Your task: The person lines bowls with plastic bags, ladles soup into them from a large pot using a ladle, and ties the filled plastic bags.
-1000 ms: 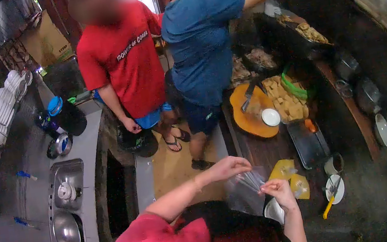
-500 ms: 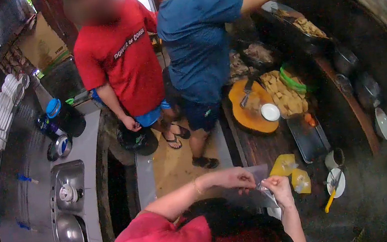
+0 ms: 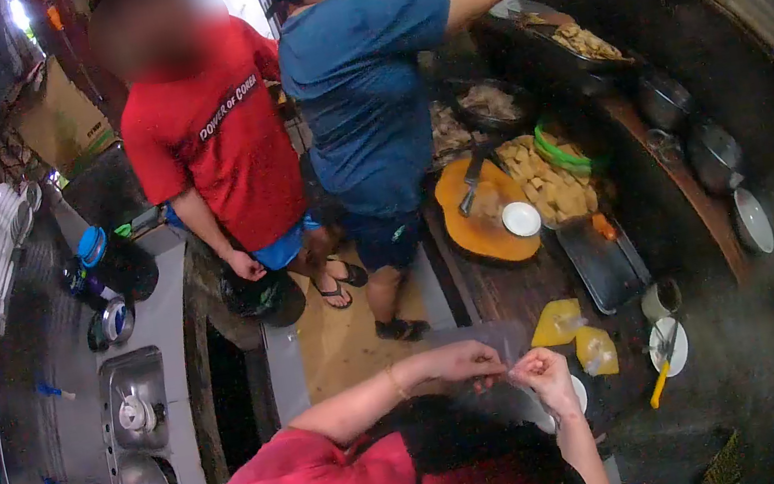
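Observation:
A clear plastic bag (image 3: 498, 338) is pinched between my two hands, low in the middle of the view. My left hand (image 3: 470, 363) is closed on its edge, and my right hand (image 3: 545, 379) grips it just to the right, fingertips close together. Under my right hand part of a white bowl (image 3: 580, 394) shows. Two yellow filled bags (image 3: 557, 322) lie on the dark table (image 3: 507, 294) beyond my right hand. A white plate (image 3: 669, 346) with a yellow-handled utensil (image 3: 661, 383) is farther right.
A person in a red shirt (image 3: 209, 138) stands beside one in a blue shirt (image 3: 364, 94), whose arm reaches right. A round orange board (image 3: 481, 227) holds a knife and white lid, near cut pieces (image 3: 550, 181) and a black tray (image 3: 605, 263). A double sink (image 3: 149, 482) is left.
The view has turned, so the surroundings sit farther left. My hands have come closer together at the bag, and its clear sheet has shifted between them.

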Tool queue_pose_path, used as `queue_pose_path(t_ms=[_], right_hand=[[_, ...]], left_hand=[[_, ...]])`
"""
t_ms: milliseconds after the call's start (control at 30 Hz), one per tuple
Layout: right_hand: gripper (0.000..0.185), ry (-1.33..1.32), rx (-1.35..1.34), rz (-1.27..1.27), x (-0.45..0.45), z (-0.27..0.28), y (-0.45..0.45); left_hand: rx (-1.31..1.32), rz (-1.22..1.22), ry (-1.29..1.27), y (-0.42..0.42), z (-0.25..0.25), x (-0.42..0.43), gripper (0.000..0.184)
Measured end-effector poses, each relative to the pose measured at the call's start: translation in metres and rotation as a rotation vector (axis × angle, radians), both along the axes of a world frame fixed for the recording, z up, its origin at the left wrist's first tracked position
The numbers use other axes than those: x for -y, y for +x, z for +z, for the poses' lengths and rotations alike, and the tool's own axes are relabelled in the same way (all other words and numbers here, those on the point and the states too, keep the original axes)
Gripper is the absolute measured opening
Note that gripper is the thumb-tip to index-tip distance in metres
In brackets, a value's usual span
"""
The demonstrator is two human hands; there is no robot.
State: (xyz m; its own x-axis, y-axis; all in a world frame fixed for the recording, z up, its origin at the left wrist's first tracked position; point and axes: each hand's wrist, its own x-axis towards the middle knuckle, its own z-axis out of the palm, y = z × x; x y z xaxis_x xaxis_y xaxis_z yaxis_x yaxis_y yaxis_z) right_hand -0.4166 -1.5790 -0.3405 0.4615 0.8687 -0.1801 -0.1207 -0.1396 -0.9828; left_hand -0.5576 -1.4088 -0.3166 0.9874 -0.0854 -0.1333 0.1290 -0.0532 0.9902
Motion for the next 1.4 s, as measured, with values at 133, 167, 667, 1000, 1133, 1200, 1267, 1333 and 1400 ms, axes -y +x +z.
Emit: queue_pose_path(t_ms=[133, 167, 667, 1000, 1133, 1200, 1267, 1333, 1400], right_hand=[[0.019, 0.016, 0.058, 0.060, 0.000, -0.031, 0.001], [0.022, 0.003, 0.129, 0.103, -0.003, -0.028, -0.004], [0.025, 0.091, -0.153, -0.278, 0.000, 0.024, 0.021], [0.023, -0.003, 0.611, -0.423, 0.002, 0.008, 0.075], [0.015, -0.137, 0.832, -0.262, 0.013, 0.025, 0.045], [0.014, -0.006, 0.927, -0.155, 0.000, 0.016, 0.022], [0.016, 0.044, 0.919, -0.092, -0.010, 0.002, 0.012], [0.016, 0.073, 0.945, -0.054, -0.019, 0.000, 0.007], [0.016, -0.006, 1.006, -0.083, -0.023, 0.007, 0.006]], left_hand=[[-0.072, 0.066, -0.009, 0.004, 0.000, 0.008, 0.034], [-0.072, 0.061, -0.009, 0.005, -0.006, 0.010, 0.034], [0.274, 0.836, 0.416, 0.015, 0.036, -0.019, 0.009], [0.439, 0.745, 1.062, 0.047, 0.053, -0.018, 0.007], [0.399, 0.748, 1.177, 0.052, 0.032, -0.024, 0.006], [0.250, 0.823, 1.290, 0.051, 0.008, -0.042, 0.007], [0.129, 0.841, 1.291, 0.051, 0.003, -0.039, 0.016], [0.218, 0.909, 1.186, 0.051, -0.002, -0.036, 0.016], [0.203, 0.927, 1.138, 0.051, 0.003, -0.042, 0.014]])
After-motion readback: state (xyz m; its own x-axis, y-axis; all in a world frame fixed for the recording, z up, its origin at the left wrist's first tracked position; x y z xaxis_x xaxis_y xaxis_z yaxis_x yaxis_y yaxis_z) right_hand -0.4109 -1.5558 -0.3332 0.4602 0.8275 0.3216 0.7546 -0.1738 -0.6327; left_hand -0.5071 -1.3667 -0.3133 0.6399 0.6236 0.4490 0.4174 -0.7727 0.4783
